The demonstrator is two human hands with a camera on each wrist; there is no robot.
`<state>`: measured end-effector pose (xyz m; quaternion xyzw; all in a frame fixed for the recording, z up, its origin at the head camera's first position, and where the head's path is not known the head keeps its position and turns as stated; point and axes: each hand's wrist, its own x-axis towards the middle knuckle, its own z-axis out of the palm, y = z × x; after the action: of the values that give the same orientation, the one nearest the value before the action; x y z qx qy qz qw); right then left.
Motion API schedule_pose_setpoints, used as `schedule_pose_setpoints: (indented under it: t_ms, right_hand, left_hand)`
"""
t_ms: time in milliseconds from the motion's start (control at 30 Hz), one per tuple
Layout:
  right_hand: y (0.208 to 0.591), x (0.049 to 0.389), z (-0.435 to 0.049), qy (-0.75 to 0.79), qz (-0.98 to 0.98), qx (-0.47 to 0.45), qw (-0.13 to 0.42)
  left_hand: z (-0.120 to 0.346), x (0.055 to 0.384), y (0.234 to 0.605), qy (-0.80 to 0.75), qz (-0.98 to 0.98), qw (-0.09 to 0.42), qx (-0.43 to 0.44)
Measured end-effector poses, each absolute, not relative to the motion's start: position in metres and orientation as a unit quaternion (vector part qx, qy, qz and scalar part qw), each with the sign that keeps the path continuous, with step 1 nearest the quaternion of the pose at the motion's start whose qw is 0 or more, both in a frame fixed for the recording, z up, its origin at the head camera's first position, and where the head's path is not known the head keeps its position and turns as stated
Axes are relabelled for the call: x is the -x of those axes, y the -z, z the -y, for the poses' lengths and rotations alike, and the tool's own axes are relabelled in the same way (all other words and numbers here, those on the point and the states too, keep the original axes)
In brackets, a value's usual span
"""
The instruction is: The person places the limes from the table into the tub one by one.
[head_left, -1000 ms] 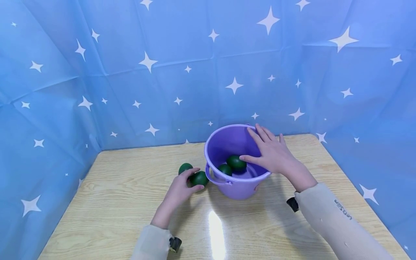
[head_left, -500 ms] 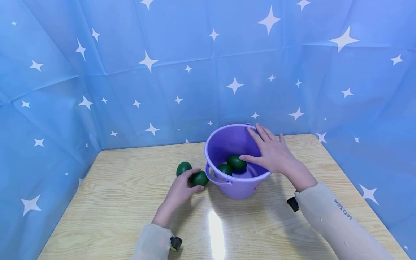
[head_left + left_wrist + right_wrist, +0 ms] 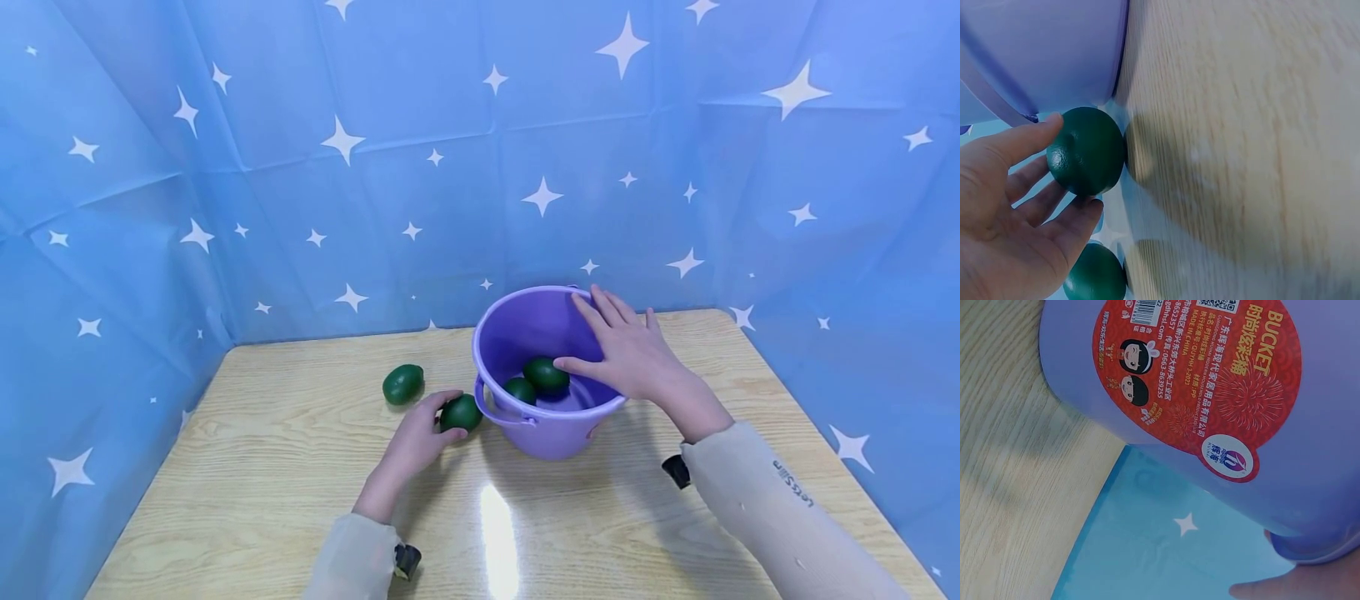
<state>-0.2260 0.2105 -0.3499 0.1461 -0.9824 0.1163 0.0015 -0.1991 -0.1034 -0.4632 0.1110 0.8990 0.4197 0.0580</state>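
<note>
My left hand (image 3: 411,437) holds a dark green lime (image 3: 462,414) between thumb and fingers, right beside the purple bucket (image 3: 551,435). In the left wrist view the thumb lies on one side of this lime (image 3: 1088,150), with the fingertips round the other. A second lime (image 3: 403,384) lies on the table behind and left of that hand. Inside the bucket are two more limes, one whole in view (image 3: 546,377) and one partly behind the near rim (image 3: 519,390). My right hand (image 3: 633,354) rests on the bucket's right rim, fingers spread and mostly straight.
A wood-grain table (image 3: 247,467) bears everything. Blue star-printed cloth (image 3: 420,167) closes in the back and both sides. The bucket's handle (image 3: 498,412) hangs at its left near side, and a red label (image 3: 1197,375) shows on its wall in the right wrist view.
The free lime has rolled left and slightly back, away from the left hand, and now shows whole. Both hands and the bucket have stayed nearly in place.
</note>
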Motion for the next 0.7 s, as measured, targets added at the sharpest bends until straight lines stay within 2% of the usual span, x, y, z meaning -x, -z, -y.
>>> schedule_pose_setpoints:
  t_ms: [700]
  right_hand:
    - [0.3508, 0.2267, -0.2111, -0.120, 0.982, -0.148, 0.004]
  left_hand:
    - [0.1013, 0.2007, 0.4661, -0.423, -0.897, 0.071, -0.102]
